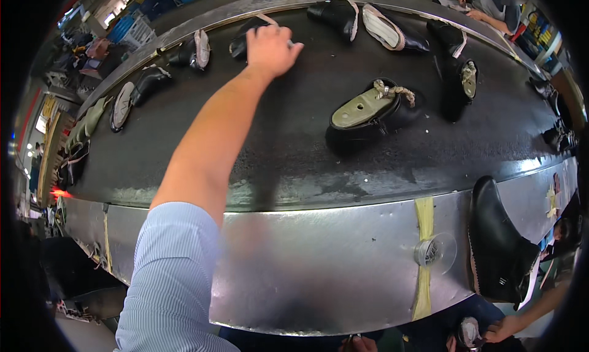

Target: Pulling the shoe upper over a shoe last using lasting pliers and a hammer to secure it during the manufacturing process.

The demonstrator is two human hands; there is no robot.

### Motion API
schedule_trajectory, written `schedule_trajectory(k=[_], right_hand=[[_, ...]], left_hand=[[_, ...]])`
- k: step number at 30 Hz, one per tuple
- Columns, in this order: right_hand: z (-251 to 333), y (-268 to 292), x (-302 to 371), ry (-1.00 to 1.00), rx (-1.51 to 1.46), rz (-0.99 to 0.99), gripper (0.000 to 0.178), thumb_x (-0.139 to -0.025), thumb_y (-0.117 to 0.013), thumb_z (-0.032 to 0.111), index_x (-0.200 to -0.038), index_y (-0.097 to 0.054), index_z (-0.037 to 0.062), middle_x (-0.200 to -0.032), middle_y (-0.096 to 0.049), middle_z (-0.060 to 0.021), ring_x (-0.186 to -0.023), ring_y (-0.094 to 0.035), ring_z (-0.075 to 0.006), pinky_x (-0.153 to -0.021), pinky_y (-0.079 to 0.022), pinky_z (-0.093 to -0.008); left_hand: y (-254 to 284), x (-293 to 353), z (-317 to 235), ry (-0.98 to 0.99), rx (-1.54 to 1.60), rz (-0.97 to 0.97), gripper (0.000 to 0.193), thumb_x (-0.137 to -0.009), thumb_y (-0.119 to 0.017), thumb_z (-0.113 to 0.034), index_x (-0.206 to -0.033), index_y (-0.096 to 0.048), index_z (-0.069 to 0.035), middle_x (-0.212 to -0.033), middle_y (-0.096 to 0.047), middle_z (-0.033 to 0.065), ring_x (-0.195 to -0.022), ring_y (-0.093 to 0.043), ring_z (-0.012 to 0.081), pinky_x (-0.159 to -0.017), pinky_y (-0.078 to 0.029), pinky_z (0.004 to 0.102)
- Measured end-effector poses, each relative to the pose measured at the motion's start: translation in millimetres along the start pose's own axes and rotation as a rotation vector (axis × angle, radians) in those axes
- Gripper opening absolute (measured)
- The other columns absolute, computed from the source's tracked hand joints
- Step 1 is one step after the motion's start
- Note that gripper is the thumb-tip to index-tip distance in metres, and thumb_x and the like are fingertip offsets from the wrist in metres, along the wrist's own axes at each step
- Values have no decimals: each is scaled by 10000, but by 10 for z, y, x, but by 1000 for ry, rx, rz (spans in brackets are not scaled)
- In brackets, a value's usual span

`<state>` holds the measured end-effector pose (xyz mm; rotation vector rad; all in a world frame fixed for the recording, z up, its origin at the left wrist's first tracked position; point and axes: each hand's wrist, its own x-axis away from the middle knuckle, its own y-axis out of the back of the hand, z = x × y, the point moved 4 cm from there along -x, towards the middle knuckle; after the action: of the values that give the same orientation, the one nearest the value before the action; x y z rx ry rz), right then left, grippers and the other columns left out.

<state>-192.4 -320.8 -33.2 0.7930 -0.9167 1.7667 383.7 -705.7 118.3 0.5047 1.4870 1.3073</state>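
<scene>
My left hand point(272, 49) reaches across the dark belt to its far side, palm down over a black shoe point(239, 45). Its fingers bend over the shoe and the thumb sticks out to the right; the hand hides much of the shoe. A strip of pale lining shows beyond the fingers. Low in the view, cut by the lower edge, my right hand point(361, 344) is closed around something small and dark that I cannot make out. A black shoe with a tan insole and a twisted cord point(362, 110) lies on the belt to the right of my left arm.
More black shoes point(392, 30) line the belt's far side. A metal ledge point(319, 260) runs along the near side, bearing a clear round dish point(432, 252) and a black boot point(496, 248). At lower right another person's hand point(500, 329) holds a shoe; a person point(497, 11) works far right.
</scene>
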Motion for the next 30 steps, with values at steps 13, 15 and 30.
schedule_trajectory(k=[13, 15, 30], right_hand=[[99, -27, -214, -32, -25, -18, 342, -961, -580, 360, -791, -641, 69, -568, -593, -48, -374, -430, -110, -343, -272, -254], [133, -59, -188, -35, -67, -33, 345, -957, -584, 373, -817, -641, 63, -606, -624, -75, -373, -443, -123, -340, -288, -259], [-968, -147, 172, 48, -31, 67, 420, -988, -540, 392, -942, -624, -18, -719, -660, -120, -552, -632, -205, -501, -516, -307]], left_hand=[[-289, 243, 1896, 712, 166, 131, 826, -853, -534, -681, -1359, -560, -29, -1600, -166, 222, -1478, 23, 430, -1112, -88, 685], [-444, 192, 2323, 580, 78, 228, 833, -861, -539, -673, -1332, -561, 13, -1463, -415, 281, -1449, -209, 429, -1127, -243, 574], [1313, 2293, 2444, 243, 285, 311, 618, -891, -607, -552, -1004, -677, 52, -893, -680, 260, -864, -673, 385, -791, -511, 426]])
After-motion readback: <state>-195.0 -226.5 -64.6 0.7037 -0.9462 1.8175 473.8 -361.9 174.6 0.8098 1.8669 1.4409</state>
